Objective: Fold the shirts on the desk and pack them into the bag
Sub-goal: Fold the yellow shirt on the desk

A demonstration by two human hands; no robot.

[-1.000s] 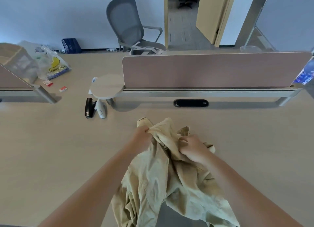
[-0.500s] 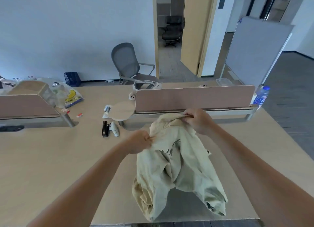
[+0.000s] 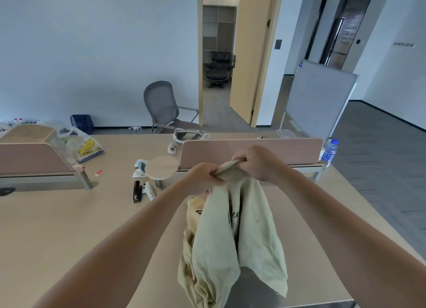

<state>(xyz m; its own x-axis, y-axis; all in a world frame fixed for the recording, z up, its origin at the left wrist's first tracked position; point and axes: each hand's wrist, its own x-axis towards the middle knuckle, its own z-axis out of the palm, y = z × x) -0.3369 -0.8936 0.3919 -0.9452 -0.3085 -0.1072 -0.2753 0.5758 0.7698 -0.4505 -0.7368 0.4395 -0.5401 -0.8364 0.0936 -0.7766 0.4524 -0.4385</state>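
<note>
A pale yellow-green shirt (image 3: 232,241) hangs bunched above the desk (image 3: 69,227), dark lettering showing in its folds. My left hand (image 3: 204,176) grips its top edge on the left. My right hand (image 3: 255,163) grips the same edge just to the right, the two fists almost touching. The shirt's lower part droops toward the desk's near edge. No bag for packing is clearly in view.
A pink divider panel (image 3: 251,152) runs behind my hands, with a round wooden disc (image 3: 161,167) at its left end. A black stapler (image 3: 137,191) and a white device (image 3: 149,190) lie to the left. A plastic bag (image 3: 85,146) sits far left, a water bottle (image 3: 330,152) far right.
Both hands have raised the shirt off the desk and drawn close together at its top edge. The camera has tilted up, showing more of the room.
</note>
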